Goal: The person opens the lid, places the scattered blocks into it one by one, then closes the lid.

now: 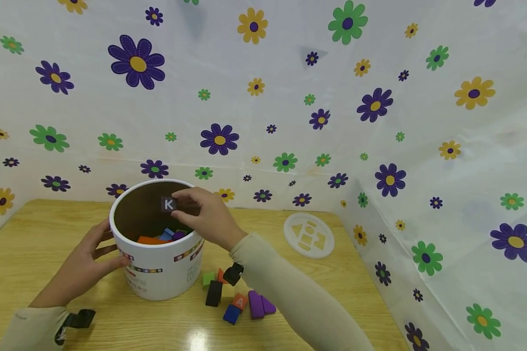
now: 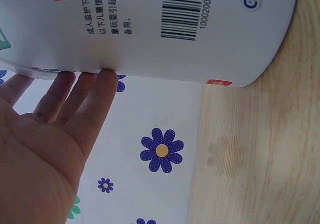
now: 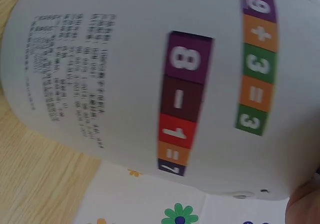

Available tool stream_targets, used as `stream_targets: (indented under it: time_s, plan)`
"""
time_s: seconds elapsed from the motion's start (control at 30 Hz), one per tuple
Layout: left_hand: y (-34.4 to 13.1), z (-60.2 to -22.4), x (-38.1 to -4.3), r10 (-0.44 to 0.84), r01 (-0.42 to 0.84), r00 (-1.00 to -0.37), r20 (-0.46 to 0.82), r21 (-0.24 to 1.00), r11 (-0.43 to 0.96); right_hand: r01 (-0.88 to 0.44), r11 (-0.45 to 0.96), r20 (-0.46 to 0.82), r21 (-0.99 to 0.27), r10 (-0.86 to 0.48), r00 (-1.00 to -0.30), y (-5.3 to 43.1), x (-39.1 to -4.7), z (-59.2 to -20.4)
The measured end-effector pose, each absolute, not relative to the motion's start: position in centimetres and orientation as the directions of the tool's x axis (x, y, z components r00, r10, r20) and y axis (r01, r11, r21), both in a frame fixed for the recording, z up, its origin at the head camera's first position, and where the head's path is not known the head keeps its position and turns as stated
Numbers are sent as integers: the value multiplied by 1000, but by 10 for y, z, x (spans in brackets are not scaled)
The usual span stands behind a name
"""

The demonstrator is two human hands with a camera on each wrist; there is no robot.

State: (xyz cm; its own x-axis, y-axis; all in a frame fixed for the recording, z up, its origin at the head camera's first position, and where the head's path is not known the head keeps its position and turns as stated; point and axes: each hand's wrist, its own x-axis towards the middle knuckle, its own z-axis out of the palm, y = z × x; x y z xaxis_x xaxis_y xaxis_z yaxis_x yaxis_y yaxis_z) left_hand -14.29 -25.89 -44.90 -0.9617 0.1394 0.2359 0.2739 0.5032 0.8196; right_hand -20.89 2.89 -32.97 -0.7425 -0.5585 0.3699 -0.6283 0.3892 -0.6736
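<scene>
A white round bucket (image 1: 162, 280), printed with coloured number tiles, stands on the table at left. My left hand (image 1: 88, 263) touches its left side with fairly straight, spread fingers, the thumb towards the front. In the left wrist view, the fingertips (image 2: 106, 79) meet the bucket wall (image 2: 135, 49) near its barcode. Over the bucket's mouth, my right hand (image 1: 211, 214) pinches a dark block (image 1: 168, 204) marked with a white K. Orange, blue and purple blocks (image 1: 151, 240) lie inside. The right wrist view mostly shows the bucket's side (image 3: 135, 84); the K block is out of that view.
Right of the bucket lie several loose blocks: green, black (image 1: 213, 293), blue (image 1: 232, 314), an orange one with an A (image 1: 240, 301), and purple shapes (image 1: 256, 305). A white lid with cut-out shapes (image 1: 290, 234) lies farther back. Flower-printed sheeting (image 1: 285, 122) borders the wooden table.
</scene>
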Motion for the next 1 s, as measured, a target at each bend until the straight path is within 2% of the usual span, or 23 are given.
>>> stream_targets:
  time_s: [0.27, 1.0]
  plan:
    - [-258, -449, -141, 141, 296, -955, 260, 821, 488, -652, 433, 379, -623, -562, -735, 26, -203, -333]
    - [-255, -447, -141, 144, 306, -952, 271, 817, 489, -685, 372, 465, -626, -527, -711, 29, -206, -342]
